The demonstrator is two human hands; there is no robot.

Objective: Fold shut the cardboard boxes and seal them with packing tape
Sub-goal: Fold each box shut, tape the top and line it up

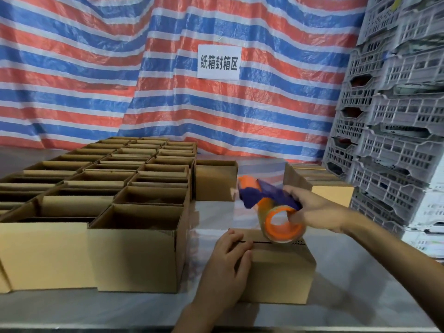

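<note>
Folded-shut box [278, 267] sits at 6 o'clock on the table [348, 284]. The left hand [228, 267] lies flat on its 9 o'clock side, fingers loose, gripping nothing. The right hand [314, 210] is wrapped round the tape dispenser [262, 193], roll right at the seam's 3 o'clock end. Open boxes [134, 255] crowd 9 to 11 o'clock.

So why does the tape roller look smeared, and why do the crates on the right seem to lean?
Head view: the tape roller in the right hand is motion-blurred, while the left hand on the closed box looks sharper; head view: the wide lens bows the crates near the frame's edge; head view: the shiny table mirrors the striped sheet behind, with soft shadows.
</note>
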